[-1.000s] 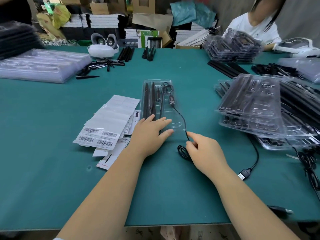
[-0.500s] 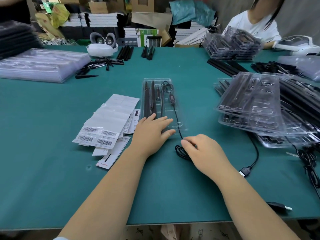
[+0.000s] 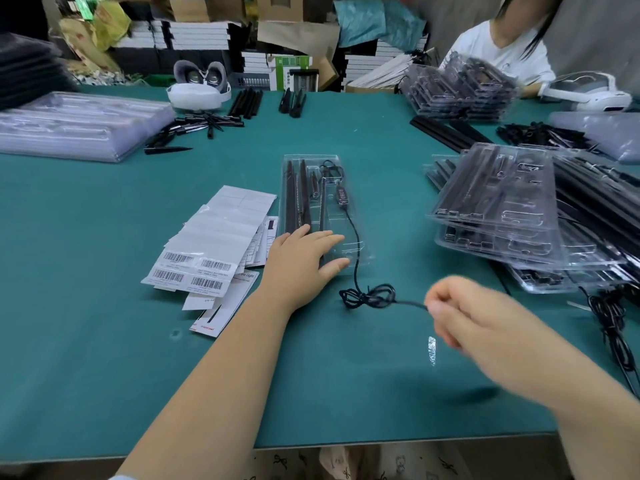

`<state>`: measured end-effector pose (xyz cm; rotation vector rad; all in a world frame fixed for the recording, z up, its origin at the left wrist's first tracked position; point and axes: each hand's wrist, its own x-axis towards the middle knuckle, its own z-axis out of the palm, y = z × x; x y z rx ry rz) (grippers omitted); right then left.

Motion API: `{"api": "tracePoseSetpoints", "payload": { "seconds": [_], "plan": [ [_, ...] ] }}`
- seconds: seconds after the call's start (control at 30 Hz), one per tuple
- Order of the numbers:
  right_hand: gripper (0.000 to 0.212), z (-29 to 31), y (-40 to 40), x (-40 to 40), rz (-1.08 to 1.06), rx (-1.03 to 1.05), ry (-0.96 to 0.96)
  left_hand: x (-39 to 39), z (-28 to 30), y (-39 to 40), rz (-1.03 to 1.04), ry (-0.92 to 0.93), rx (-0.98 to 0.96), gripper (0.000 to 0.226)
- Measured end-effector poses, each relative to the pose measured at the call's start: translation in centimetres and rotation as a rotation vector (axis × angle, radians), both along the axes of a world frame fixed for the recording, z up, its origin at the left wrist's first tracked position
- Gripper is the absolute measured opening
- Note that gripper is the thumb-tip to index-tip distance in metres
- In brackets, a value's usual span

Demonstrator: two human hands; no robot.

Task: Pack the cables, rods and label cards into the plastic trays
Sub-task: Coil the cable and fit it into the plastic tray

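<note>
A clear plastic tray [image 3: 360, 251] lies lengthwise on the green table, with black rods [image 3: 294, 199] in its left slots and a small cable controller [image 3: 343, 195] near its top. My left hand [image 3: 304, 261] rests flat on the tray's near end, fingers straight. A thin black cable [image 3: 355, 244] runs from the controller off the tray's front edge to a tangled coil [image 3: 369, 296]. My right hand [image 3: 464, 310], blurred, pinches the cable just right of the coil, lifted above the table. A fanned pile of white barcode label cards [image 3: 214, 244] lies left of the tray.
Stacks of clear trays [image 3: 498, 209] with black rods and loose cables [image 3: 609, 317] crowd the right side. More clear trays [image 3: 76, 126], loose black rods [image 3: 194, 126] and a white headset [image 3: 199, 88] sit at the back left. Another person [image 3: 502, 50] works at the far right corner.
My right hand has risen off the table and moved right and toward me, pulling the cable out from the coil. The USB plug has left its spot on the right. My left hand stays.
</note>
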<state>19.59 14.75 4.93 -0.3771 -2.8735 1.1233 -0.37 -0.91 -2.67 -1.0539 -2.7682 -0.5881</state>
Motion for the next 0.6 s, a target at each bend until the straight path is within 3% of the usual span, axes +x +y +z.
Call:
{"api": "tracePoseSetpoints", "payload": {
  "seconds": [0.1, 0.23, 0.33, 0.4, 0.47, 0.6],
  "plan": [
    [0.01, 2.6, -0.6, -3.5, 0.026, -0.137, 0.234, 0.7, 0.5, -0.1, -0.003, -0.072, 0.226, 0.051],
    [0.02, 4.1, -1.0, -9.0, 0.026, -0.696, 0.319, 1.7, 2.3, -0.5, -0.135, -0.132, 0.724, 0.048],
    [0.02, 2.9, -1.0, -11.9, -0.025, -0.849, 0.334, 2.8, 2.3, -0.2, -0.209, -0.313, 0.699, 0.027],
    [0.019, 1.6, -0.8, -12.9, -0.09, -0.962, 0.335, 3.0, 1.9, 0.6, -0.107, -0.319, 0.596, 0.016],
    [0.018, 0.5, -0.3, -13.3, -0.177, -1.053, 0.332, 2.8, 1.8, 1.1, -0.026, -0.422, 0.662, 0.013],
    [0.02, -1.4, 0.9, -13.0, -0.223, -0.866, 0.294, 1.8, 2.3, 0.9, 0.047, -0.742, 0.889, 0.014]
  ]
}}
